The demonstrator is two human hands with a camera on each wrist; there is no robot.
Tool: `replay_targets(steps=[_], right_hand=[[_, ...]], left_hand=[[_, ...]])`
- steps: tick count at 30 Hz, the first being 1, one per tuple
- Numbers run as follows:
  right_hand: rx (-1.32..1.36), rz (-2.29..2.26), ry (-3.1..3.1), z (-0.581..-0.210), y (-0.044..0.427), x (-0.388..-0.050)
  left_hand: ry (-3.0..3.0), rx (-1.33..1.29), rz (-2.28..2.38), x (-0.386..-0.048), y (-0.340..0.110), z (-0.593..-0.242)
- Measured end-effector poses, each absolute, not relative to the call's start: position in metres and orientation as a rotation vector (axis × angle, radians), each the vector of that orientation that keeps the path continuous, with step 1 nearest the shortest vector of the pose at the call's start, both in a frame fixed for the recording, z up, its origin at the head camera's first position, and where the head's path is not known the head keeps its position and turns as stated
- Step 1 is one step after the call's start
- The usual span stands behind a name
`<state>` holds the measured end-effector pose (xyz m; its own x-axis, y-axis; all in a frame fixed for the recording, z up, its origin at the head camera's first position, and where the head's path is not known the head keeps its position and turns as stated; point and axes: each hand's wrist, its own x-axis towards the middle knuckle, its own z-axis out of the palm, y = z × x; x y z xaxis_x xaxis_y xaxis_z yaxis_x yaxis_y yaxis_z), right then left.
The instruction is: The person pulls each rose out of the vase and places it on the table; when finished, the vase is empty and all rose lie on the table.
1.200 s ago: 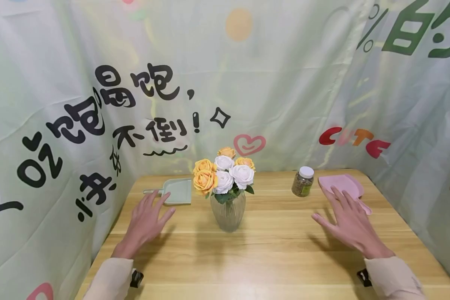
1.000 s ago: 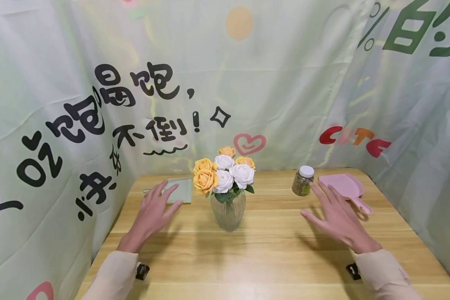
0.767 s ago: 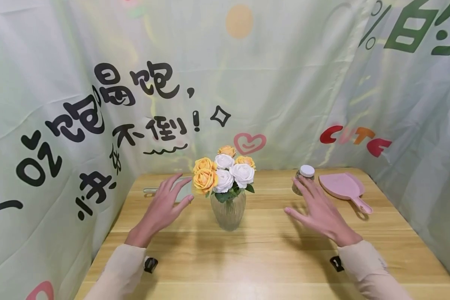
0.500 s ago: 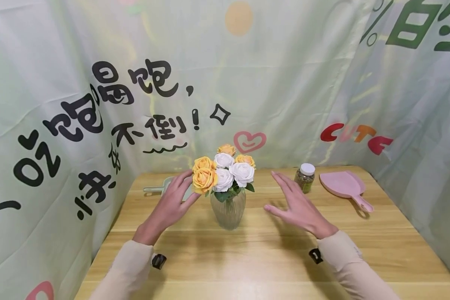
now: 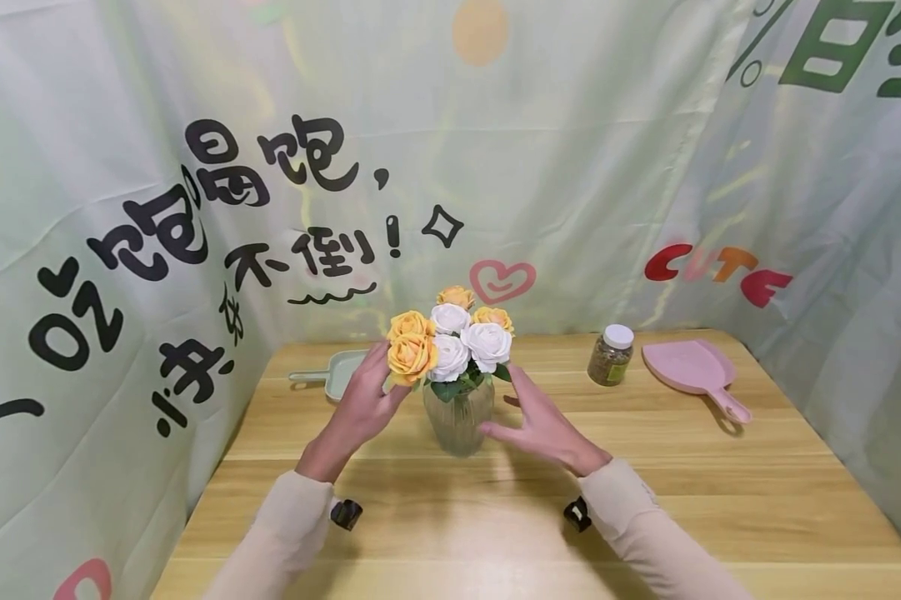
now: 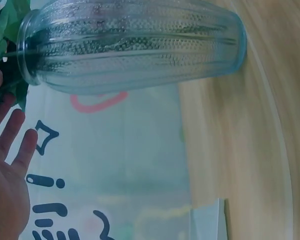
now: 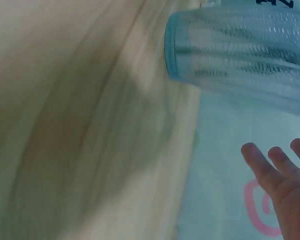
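A ribbed clear glass vase [image 5: 459,425] stands upright on the wooden table, holding several yellow roses [image 5: 411,358] and white roses [image 5: 488,345] with green leaves. At its left is my left hand [image 5: 358,410], fingers spread, fingertips partly hidden behind the yellow roses. In the left wrist view that hand's fingers [image 6: 24,150] lie near the leaves, apart from the glass. My right hand [image 5: 543,423] is at the vase's right side, thumb overlapping the glass edge; whether it touches cannot be told. The right wrist view shows its straight fingers [image 7: 262,165] apart from the vase [image 7: 225,55].
A pale green dustpan-shaped tray [image 5: 342,377] lies at the back left, partly behind my left hand. On the right are a white-lidded jar [image 5: 610,357] and a pink dustpan-shaped scoop [image 5: 690,367]. Printed cloth [image 5: 570,167] hangs around the table [image 5: 450,533].
Both hands have moved inward from the table's sides to the vase, the right one travelling farther. The vase and roses have stayed in place.
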<state>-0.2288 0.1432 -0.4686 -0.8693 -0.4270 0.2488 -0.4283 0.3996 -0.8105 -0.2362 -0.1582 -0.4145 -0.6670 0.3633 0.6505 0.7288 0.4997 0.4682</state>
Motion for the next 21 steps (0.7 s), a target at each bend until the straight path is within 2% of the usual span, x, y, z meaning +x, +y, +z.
replay_targets(steps=[12, 21], right_hand=[[0.711, 1.719, -2.641, -0.483, 0.127, -0.228], [0.696, 1.727, -2.638, -0.484, 0.125, -0.228]], left_hand=[[-2.292, -0.696, -1.273, -0.240, -0.141, -0.420], [-2.151, -0.590, -1.255, -0.246, -0.139, -0.410]])
